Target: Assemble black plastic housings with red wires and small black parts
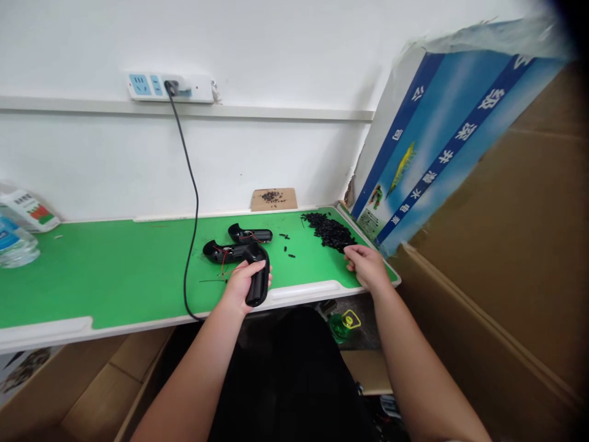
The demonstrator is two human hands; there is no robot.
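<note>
Black casing (pixel 258 279) in left hand (pixel 248 281), right hand (pixel 365 266) at black pieces (pixel 329 230)

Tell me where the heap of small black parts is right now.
In the head view, the heap of small black parts lies on the right end of the green tabletop, just beyond the right hand.

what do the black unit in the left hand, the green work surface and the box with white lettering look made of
Black unit in the left hand: probably hard plastic, semi-gloss, judging by highlights.
Green work surface: perhaps a rubber or vinyl mat, smooth, evenly coloured.
Box with white lettering: likely printed cardboard, glossy, with clear tape along its top.
</note>
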